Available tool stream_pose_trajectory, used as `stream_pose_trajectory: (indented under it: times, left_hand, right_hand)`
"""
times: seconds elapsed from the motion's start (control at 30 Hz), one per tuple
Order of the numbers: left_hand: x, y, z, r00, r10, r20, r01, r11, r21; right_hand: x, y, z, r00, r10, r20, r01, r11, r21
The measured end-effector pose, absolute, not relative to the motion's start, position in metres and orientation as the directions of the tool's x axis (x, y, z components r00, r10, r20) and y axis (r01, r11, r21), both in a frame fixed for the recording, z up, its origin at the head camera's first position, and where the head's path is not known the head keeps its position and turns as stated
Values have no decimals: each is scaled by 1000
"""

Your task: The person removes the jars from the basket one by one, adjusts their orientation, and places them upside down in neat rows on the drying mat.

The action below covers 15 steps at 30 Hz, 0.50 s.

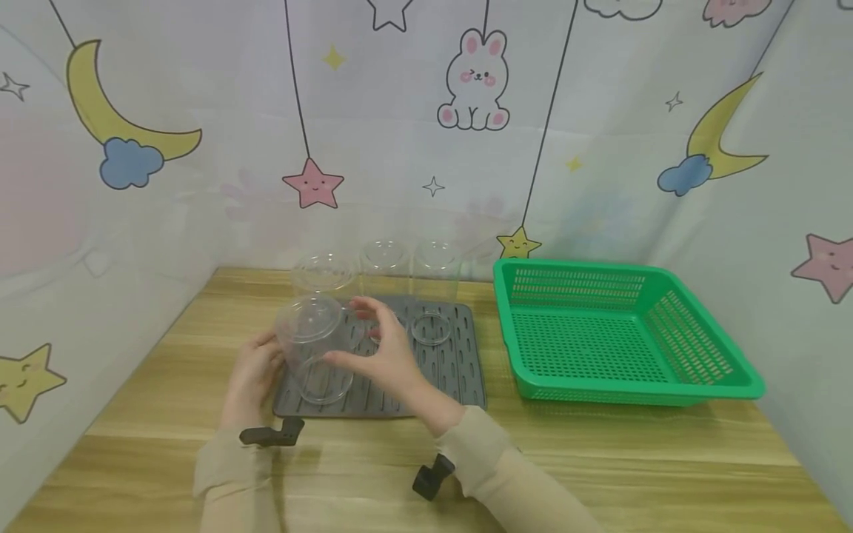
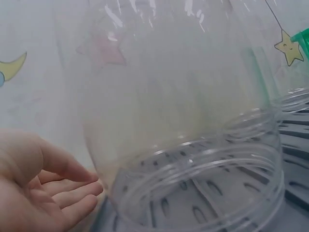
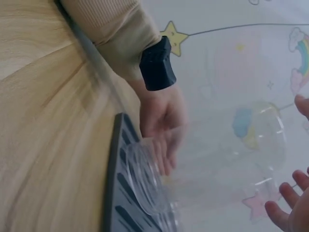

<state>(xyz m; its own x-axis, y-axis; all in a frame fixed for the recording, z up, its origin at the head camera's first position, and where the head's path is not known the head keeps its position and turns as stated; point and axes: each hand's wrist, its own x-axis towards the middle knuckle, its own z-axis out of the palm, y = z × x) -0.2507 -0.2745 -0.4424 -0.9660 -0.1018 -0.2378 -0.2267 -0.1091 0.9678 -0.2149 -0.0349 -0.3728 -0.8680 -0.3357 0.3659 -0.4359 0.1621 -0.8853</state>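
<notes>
A clear plastic jar (image 1: 309, 355) stands upside down at the front left of a grey slotted mat (image 1: 460, 370). Its threaded mouth (image 2: 203, 188) is down at the mat. My left hand (image 1: 253, 366) is beside the jar's left side, fingers loosely bent and not wrapped around it. In the left wrist view the fingertips come right up to the wall; contact is hard to tell. My right hand (image 1: 389, 359) is at the jar's right, thumb and fingers spread wide. The right wrist view shows its fingers (image 3: 289, 198) near the jar's upper end, seemingly apart from it.
Several more clear jars, among them one at back left (image 1: 324, 275), one at back middle (image 1: 385, 259) and one at back right (image 1: 436, 259), stand inverted on the mat. A green plastic basket (image 1: 633, 389) sits to the right on the wooden table (image 1: 373, 474). A patterned curtain (image 1: 400, 148) hangs behind.
</notes>
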Motion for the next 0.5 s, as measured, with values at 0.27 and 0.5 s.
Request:
stream_pose_trajectory:
  times: [0.27,0.5]
  left_hand:
    - [-234,-291,-400,-986,-115,-117,-102,-133,986]
    - [-207,-285,-351,-964,-262,50,86,-130,988]
  right_hand:
    - [-215,-9,-357,-820,-329,469,-531,129,-838]
    - [-216,21,-345,-786,-265,558,-611,203,-765]
